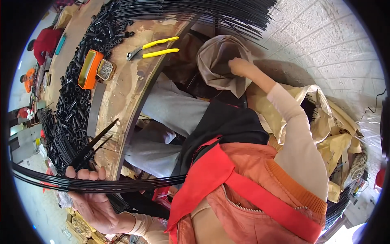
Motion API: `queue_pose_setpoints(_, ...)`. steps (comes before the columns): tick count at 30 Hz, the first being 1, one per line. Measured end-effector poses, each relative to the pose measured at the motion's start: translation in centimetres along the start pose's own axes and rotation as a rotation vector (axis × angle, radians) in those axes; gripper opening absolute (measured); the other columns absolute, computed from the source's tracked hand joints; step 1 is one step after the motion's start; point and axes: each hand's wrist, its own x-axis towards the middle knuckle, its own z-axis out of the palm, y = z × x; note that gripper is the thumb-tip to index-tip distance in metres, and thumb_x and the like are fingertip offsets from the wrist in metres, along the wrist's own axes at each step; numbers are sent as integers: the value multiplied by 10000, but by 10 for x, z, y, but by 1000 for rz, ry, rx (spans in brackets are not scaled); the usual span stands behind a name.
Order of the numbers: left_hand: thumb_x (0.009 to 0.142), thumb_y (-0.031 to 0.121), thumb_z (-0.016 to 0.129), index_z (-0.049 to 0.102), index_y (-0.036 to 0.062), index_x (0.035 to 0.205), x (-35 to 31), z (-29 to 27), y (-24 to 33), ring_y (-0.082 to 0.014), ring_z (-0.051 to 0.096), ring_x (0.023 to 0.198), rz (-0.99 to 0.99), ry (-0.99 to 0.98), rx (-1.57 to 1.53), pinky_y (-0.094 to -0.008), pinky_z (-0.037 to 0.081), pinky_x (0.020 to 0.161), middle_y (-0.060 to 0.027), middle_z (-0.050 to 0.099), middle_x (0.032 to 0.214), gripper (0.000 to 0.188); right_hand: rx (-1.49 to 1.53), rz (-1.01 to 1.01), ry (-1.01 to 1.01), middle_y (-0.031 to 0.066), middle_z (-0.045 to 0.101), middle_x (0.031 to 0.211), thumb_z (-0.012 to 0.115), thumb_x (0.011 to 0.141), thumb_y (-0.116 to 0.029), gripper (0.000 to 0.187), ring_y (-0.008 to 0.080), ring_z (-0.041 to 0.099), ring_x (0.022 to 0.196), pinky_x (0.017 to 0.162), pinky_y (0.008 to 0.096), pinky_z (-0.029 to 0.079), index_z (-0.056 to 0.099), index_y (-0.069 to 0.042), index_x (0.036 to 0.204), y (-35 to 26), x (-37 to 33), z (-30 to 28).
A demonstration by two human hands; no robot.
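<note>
My left hand (95, 207), at the lower left, has its fingers curled round a bundle of long thin black rods (134, 185). The rods run across from the left rim toward my chest, bending with the lens. Over at the upper right, my right hand (240, 67) is at the mouth of a beige sack (211, 77). Its fingers are curled in, and whatever they hold is hidden. Pliers with yellow handles (160, 53) lie on the wooden table (130, 81) with their jaws apart. Dark strips (97, 142) slant over the table edge above my left hand.
Short black tubes (73, 101) are heaped along the table. Near them are an orange tray (90, 69) and a small box of metal bits (106, 70). Long black rods (195, 8) overhang the far end. Brown paper sacks (325, 118) stand by my right arm. People (42, 44) sit farther left.
</note>
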Motion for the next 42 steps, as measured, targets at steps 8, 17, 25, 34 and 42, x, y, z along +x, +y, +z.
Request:
queue_pose_setpoints(8,1049,223,345,179,-19,1476,4,8,-8,-370,601,1097,57,85,50,-549,422,1065,-282,501,1285,517,-130,-145,123,179,689,900,571,801,-144,267,351,687,830,705,465,562,662,-56,1036,51,87,158)
queue_pose_setpoints(17,1045,197,377,320,-42,1362,46,21,-23,-346,609,1044,-36,94,-24,-550,474,1008,-235,537,1126,401,19,-216,244,191,681,868,604,798,-161,175,345,684,828,672,439,558,670,-101,948,17,135,191)
queue_pose_setpoints(25,1040,173,397,358,-26,1347,53,20,-29,-240,563,926,-40,201,173,-468,518,953,-155,531,1088,369,52,-317,565,189,569,995,573,822,-181,169,344,635,789,636,444,531,641,-63,924,12,111,212)
queue_pose_setpoints(34,991,85,513,398,-7,1311,43,26,-34,-145,441,825,-5,106,185,-319,480,836,-61,467,962,352,214,-567,868,86,517,869,564,801,-151,276,263,586,853,604,381,517,581,-130,1076,-80,-38,69)
queue_pose_setpoints(42,987,89,518,398,-41,1348,39,10,-27,-152,498,903,14,268,286,-351,438,861,-58,505,1021,402,123,-1181,1081,-6,361,714,571,766,-130,477,121,453,610,481,247,397,602,-107,1242,-186,-161,-42)
